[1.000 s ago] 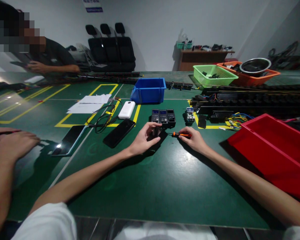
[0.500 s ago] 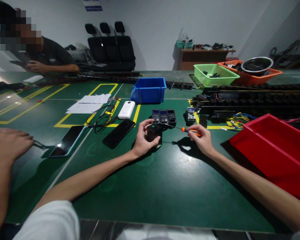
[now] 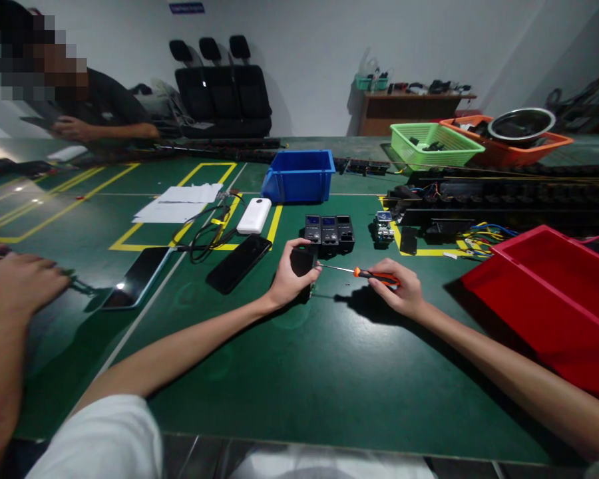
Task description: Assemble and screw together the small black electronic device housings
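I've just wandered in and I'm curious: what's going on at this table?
A person is holding a small black box in the left hand and a screwdriver in the right hand. The screwdriver points toward the box; I can't tell whether its tip touches. Just beyond, three similar dark boxes stand in a row, with a blue bin behind them.

Dim indoor light, seemingly from overhead, leaves the room grayish. A soft white glare spreads across the green table (image 3: pixel 259 392) below the right hand (image 3: pixel 399 285), and a small bright spot gleams on the leftmost phone (image 3: pixel 138 279). Dark shadows fall left of that hand and the red bin (image 3: pixel 544 306), which looks stretched toward the edge. The far desk (image 3: pixel 414 114) is soft; pixel blocks cover a person's head (image 3: pixel 34 56).
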Tool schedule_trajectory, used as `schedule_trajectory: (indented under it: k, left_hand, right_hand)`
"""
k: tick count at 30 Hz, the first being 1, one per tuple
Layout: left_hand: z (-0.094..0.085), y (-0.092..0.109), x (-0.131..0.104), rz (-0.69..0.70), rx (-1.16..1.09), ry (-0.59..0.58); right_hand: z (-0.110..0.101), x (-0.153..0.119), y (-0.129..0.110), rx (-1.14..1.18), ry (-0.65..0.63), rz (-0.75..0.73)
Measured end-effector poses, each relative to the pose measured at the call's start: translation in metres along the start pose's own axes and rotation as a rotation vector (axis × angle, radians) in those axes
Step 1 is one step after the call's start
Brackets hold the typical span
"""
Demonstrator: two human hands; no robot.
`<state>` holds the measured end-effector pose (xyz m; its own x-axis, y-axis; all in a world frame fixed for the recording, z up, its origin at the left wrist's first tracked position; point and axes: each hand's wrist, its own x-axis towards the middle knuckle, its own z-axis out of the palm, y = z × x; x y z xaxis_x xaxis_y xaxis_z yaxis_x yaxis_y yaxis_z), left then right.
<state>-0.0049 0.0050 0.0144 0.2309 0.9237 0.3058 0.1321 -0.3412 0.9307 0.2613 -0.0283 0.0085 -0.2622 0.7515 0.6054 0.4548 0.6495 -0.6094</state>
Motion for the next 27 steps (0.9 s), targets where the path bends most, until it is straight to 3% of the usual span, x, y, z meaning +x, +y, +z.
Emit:
schedule_trajectory:
  k: [4, 19, 27]
  left_hand:
    - [0.0002, -0.0006, -0.0010, -0.009, -0.077, -0.056]
    - [-0.0024, 0.0007, -0.0020, -0.014, 0.005, -0.028]
    - [-0.0019, -0.0010, -0.0017, -0.007, -0.066, -0.005]
  right_hand:
    - [0.0013, 0.0010, 0.0006, -0.003, -0.052, -0.044]
    - [0.0035, 0.0020, 0.0010, -0.064, -0.002, -0.152]
    - [0.0051, 0.0015, 0.0037, -0.081, 0.037, -0.212]
